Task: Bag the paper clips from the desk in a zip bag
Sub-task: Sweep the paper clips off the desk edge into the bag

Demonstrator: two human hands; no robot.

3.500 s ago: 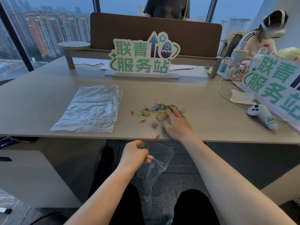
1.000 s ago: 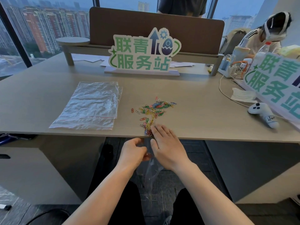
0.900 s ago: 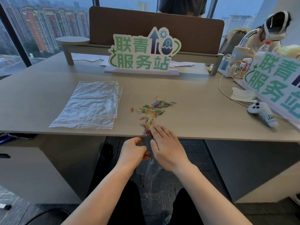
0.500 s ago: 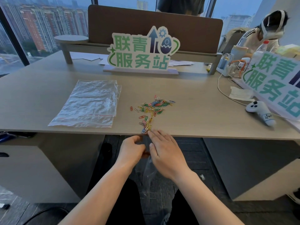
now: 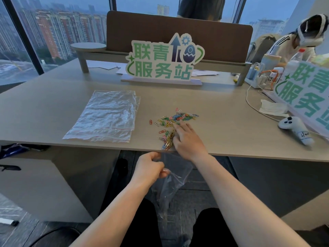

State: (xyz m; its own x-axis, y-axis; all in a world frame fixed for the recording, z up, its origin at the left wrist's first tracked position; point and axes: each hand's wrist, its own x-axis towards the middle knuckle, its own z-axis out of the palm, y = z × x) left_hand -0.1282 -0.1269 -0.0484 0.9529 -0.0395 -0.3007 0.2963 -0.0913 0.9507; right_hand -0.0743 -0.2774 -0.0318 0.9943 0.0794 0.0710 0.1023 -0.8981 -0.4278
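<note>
A loose heap of coloured paper clips (image 5: 175, 119) lies on the grey desk (image 5: 231, 129), with a trail of clips (image 5: 167, 140) running to the front edge. My right hand (image 5: 187, 139) lies flat on the desk beside that trail, its fingers stretched to the heap. Below the desk edge my left hand (image 5: 150, 169) pinches the rim of a clear zip bag (image 5: 175, 177), which hangs open under the edge. Whether any clips are inside the bag does not show.
A stack of spare zip bags (image 5: 105, 116) lies on the desk to the left. A green-lettered sign (image 5: 163, 63) stands at the back, another sign (image 5: 306, 97) at the right. A white controller (image 5: 295, 130) and cables lie near it. A person sits at the far right.
My right hand has gone from the desk edge back up onto the desk to the clips. More clips now lie along the trail by the edge. My left hand still holds the bag.
</note>
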